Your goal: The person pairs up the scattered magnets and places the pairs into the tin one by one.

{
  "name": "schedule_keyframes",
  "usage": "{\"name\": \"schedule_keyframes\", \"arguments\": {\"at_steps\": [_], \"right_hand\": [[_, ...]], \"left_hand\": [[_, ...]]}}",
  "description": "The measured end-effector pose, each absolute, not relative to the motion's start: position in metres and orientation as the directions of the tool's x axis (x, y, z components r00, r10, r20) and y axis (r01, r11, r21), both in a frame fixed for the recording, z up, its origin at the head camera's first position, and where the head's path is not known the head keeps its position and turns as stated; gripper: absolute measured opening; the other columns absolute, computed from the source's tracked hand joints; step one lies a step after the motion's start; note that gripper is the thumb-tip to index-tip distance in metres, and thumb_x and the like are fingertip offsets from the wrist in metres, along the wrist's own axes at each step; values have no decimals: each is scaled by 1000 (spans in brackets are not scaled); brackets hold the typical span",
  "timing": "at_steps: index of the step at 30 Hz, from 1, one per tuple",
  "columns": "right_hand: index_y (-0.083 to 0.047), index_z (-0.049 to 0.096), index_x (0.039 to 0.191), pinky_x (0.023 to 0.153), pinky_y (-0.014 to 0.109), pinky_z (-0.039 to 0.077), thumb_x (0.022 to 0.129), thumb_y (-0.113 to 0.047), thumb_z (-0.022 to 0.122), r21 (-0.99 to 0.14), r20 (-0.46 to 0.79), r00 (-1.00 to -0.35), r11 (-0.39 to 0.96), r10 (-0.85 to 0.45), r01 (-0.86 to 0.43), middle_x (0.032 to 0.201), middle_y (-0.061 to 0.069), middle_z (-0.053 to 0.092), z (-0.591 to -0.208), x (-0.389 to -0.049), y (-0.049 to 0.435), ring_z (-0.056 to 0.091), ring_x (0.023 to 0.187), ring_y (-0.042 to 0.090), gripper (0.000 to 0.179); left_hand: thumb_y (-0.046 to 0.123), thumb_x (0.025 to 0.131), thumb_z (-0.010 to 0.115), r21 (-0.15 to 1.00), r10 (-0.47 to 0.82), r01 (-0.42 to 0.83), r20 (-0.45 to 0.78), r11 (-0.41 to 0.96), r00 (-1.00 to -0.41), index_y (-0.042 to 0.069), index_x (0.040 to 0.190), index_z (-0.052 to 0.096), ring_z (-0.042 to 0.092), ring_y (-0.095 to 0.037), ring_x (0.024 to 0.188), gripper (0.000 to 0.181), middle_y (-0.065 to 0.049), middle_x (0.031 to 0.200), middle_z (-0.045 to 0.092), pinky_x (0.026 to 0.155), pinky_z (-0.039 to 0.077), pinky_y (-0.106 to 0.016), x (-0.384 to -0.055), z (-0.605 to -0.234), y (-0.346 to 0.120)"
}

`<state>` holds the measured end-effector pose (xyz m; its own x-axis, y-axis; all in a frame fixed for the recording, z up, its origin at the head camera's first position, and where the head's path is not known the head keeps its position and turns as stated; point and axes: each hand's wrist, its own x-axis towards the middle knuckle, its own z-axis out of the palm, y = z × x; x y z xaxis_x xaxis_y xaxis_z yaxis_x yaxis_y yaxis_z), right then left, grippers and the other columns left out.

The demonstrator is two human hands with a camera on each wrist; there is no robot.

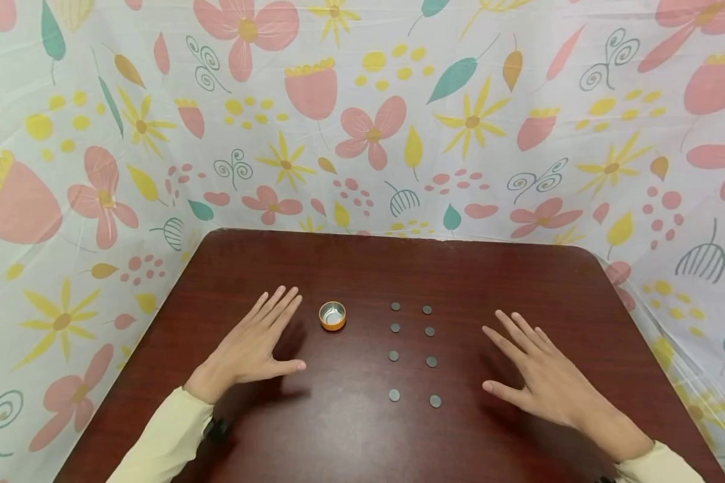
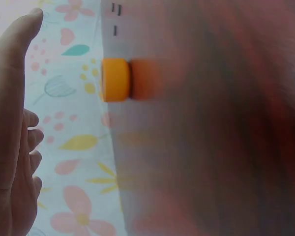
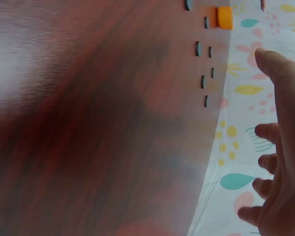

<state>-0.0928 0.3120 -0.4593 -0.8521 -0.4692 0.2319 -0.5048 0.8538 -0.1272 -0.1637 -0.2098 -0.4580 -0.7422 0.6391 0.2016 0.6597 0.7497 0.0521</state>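
Note:
My left hand (image 1: pixel 250 345) hovers palm down over the left part of the table, fingers straight and thumb spread, holding nothing. Just beyond its fingertips stands a small round orange bowl (image 1: pixel 333 326) with a shiny silver inside; in the left wrist view the orange bowl (image 2: pixel 116 80) appears side-on. Several small grey discs (image 1: pixel 394 355) lie flat to the right of the bowl, in two columns running away from me. On the right, my right hand (image 1: pixel 546 379) is held above the table with its fingers spread, apart from the nearer column of discs (image 3: pixel 198 49).
The dark reddish-brown wooden table (image 1: pixel 338 436) has rounded far corners. A white curtain (image 1: pixel 374 181) printed with flowers and leaves hangs behind it and along both sides. Light-coloured sleeves (image 1: pixel 169 436) cover both forearms, with a dark band at the left wrist.

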Motion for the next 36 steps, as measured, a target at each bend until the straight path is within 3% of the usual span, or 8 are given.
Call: {"name": "schedule_keyframes", "arguments": {"at_steps": [6, 11, 14, 17, 28, 36], "right_hand": [[-19, 43, 157, 124, 24, -3, 89, -58, 73, -149, 228, -825, 819, -516, -554, 170, 7, 21, -457, -113, 304, 20, 156, 32, 84], [-17, 45, 156, 124, 21, 3, 88, -56, 75, -171, 246, -807, 795, -537, -581, 167, 7, 29, -457, -131, 300, 28, 153, 33, 84], [-19, 45, 156, 124, 36, 24, 89, -57, 74, -200, 234, -819, 798, -524, -568, 165, 6, 34, -458, -140, 298, 29, 153, 31, 83], [-20, 45, 156, 114, 52, 38, 90, -60, 71, -238, 200, -840, 806, -505, -542, 164, 5, 36, -460, -149, 295, 27, 154, 29, 82], [-15, 53, 151, 107, 60, 44, 93, -57, 68, -306, 174, -852, 796, -494, -523, 158, 13, 44, -470, -174, 284, 35, 149, 36, 73], [-14, 65, 140, 101, 60, 50, 92, -46, 76, -343, 187, -844, 771, -503, -536, 150, 15, 54, -479, -191, 274, 41, 146, 37, 59]], "left_hand": [[79, 85, 60, 77, 682, 707, 208, 703, -701, 6, 164, 18, 10, -28, 158, 116, -8, 171, 13, 126, 15, -49, -182, -447, -179], [83, 88, 49, 104, 726, 752, 201, 651, -657, 7, 164, 16, 10, -26, 158, 112, -10, 171, 14, 127, 13, -45, -196, -443, -146], [80, 90, 49, 105, 747, 772, 200, 627, -634, 6, 164, 19, 15, -28, 157, 109, -11, 170, 18, 127, 14, -43, -203, -442, -127], [73, 93, 53, 117, 757, 782, 201, 612, -622, 4, 162, 24, 21, -30, 156, 102, -12, 169, 22, 127, 16, -41, -210, -443, -109], [44, 103, 60, 294, 768, 794, 227, 532, -599, 3, 156, 39, 33, -29, 151, 70, -14, 161, 38, 121, 32, -39, -223, -455, -57], [40, 106, 57, 476, 723, 685, 137, 551, -677, 6, 157, 40, 37, -26, 149, 64, -10, 162, 38, 119, 36, -44, -234, -482, -38]]}}
